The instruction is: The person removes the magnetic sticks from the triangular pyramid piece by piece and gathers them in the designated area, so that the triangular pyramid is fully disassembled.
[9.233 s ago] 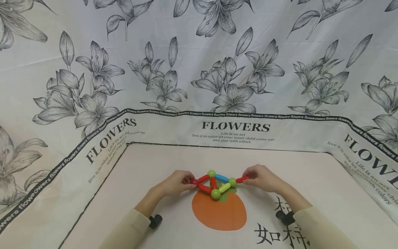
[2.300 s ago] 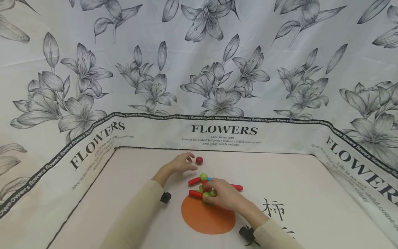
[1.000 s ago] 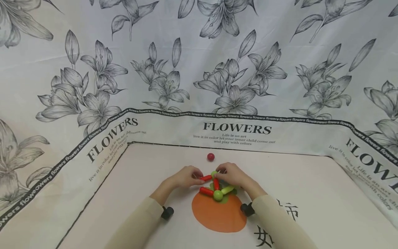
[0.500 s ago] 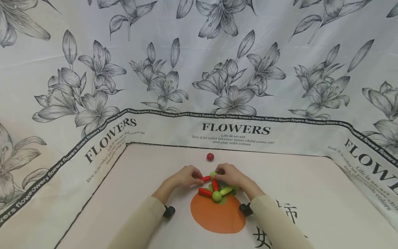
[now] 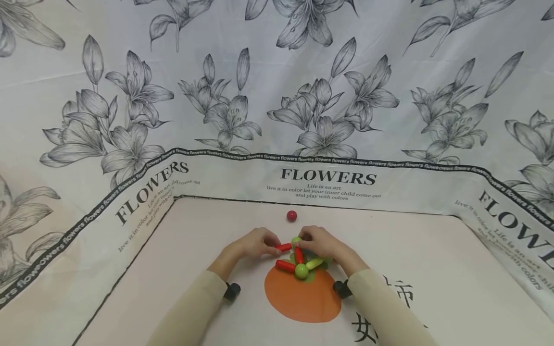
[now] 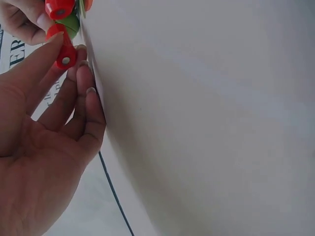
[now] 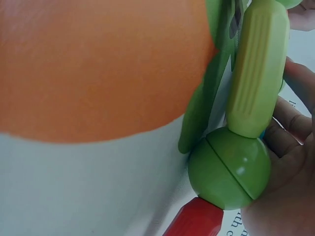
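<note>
My left hand (image 5: 259, 244) pinches a red magnetic rod (image 5: 283, 247) between thumb and fingers; a metal disc shows in the rod's end in the left wrist view. Close to its other end, a green ball (image 5: 296, 241) is held by my right hand (image 5: 319, 241). From that ball a red rod (image 5: 299, 255) runs to the front green ball (image 5: 301, 271), which also bears another red rod (image 5: 285, 265) and a yellow-green rod (image 5: 314, 264). In the right wrist view the yellow-green rod joins a further green ball (image 7: 229, 168) with a red rod (image 7: 196, 219) on it.
A loose red ball (image 5: 292, 216) lies farther back on the table. Beneath the pieces, the pale table cover (image 5: 207, 216) bears an orange persimmon print (image 5: 303, 300) and black characters. A flowered curtain (image 5: 242, 178) surrounds the table's back and sides.
Earlier the red ball joined two red rods in my left hand; now it lies apart at the back. Over the last half second, the pinched red rod has shifted slightly left from the green ball.
</note>
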A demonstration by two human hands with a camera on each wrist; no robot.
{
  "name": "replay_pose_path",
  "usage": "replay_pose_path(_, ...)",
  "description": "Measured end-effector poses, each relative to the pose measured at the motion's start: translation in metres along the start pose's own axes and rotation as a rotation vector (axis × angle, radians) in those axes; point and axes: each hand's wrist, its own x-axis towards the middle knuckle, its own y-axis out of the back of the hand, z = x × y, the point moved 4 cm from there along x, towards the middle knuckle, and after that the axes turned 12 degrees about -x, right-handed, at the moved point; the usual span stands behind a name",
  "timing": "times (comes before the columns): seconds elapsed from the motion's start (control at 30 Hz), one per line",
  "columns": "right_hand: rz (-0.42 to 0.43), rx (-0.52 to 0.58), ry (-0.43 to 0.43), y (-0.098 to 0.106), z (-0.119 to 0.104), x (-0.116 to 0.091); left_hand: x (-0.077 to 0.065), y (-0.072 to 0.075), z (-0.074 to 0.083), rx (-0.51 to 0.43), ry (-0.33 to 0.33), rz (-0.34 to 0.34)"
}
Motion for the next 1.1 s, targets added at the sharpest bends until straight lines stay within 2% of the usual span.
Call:
replay_pose_path(0.1,-0.004,-0.003,0.001,0.000,-0.001,0.001,-0.003,0.002,-0.001,0.003,-0.014,0.011)
replay_pose_path(0.27,-0.013,0.001,0.013,0.000,-0.003,0.000,-0.011,0.009,-0.006,0.030,0.003,0.051)
replay_pose_path(0.5,0.000,-0.017,0.010,0.003,-0.002,0.002,-0.030,0.047,-0.020,0.071,0.035,0.146)
replay_pose_path(0.77,-0.008,0.027,0.004,-0.004,-0.001,-0.003,-0.057,0.089,-0.048,0.081,0.068,0.242)
replay_pose_path(0.97,-0.005,0.012,-0.002,-0.001,0.000,-0.002,-0.066,0.115,-0.066,0.095,0.077,0.311)
replay_pose_path(1.1,-0.008,-0.012,0.020,0.002,0.000,-0.001,-0.069,0.126,-0.078,0.133,0.107,0.347)
